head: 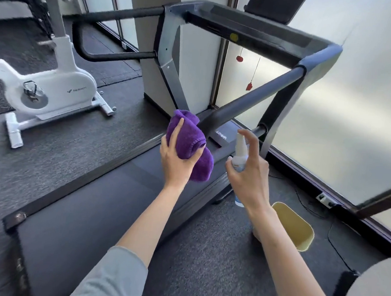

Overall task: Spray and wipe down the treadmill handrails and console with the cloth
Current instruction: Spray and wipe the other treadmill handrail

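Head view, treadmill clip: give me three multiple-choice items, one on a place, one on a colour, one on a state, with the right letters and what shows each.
1. Where is the yellow bin?
A. On the floor right of the treadmill belt
B. On the console
C. Under the exercise bike

2. What colour is the cloth?
A. White
B. Purple
C. Green

3. What is the right hand doing?
A. Hanging idle
B. Pressing the console
C. Gripping the spray bottle, forefinger on its top

Answers: 1 A, the bin stands on the carpet beside the belt's right edge. 2 B, the bunched cloth in the left hand is purple. 3 C, the fingers wrap the bottle.
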A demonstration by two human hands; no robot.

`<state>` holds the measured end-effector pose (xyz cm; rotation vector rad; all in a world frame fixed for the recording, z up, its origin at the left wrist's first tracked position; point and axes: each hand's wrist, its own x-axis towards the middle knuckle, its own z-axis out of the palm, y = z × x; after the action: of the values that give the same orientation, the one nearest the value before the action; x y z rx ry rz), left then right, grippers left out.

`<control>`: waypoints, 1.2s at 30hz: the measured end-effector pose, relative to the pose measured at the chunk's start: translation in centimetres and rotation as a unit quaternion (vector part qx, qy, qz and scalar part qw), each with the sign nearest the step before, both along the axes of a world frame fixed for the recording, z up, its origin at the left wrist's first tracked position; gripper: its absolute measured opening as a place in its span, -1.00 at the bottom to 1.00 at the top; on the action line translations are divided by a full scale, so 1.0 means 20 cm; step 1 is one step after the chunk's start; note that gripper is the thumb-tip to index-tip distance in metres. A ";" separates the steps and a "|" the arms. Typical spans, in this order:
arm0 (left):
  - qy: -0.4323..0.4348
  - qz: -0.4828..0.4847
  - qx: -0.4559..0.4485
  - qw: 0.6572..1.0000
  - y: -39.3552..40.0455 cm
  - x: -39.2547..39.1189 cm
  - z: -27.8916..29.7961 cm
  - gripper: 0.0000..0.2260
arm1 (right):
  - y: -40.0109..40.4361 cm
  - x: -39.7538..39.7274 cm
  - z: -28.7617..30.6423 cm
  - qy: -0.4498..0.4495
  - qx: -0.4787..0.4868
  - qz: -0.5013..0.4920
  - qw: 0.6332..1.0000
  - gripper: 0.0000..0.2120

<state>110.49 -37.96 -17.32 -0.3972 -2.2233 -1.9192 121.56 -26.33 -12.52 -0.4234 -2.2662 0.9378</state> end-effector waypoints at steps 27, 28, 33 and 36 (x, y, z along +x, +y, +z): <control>-0.011 0.052 0.077 0.996 -0.15 0.09 -0.21 -0.41 | 0.07 -0.04 -0.04 0.042 -0.054 -0.010 0.998 -0.40; 0.034 0.058 0.086 0.994 -0.12 0.06 -0.11 -0.38 | 0.07 -0.03 -0.04 0.040 -0.056 -0.013 0.998 -0.41; 0.164 0.018 -0.051 0.985 0.08 -0.08 0.20 -0.32 | 0.06 -0.03 -0.03 0.048 -0.054 -0.028 0.997 -0.41; 0.115 0.014 -0.039 0.992 0.09 -0.07 0.11 -0.32 | 0.03 -0.03 -0.04 0.046 -0.060 -0.028 0.997 -0.42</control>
<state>109.03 -36.08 -15.09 -0.5644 -2.1456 -1.6806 120.97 -25.72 -13.28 -0.4844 -2.1119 1.0471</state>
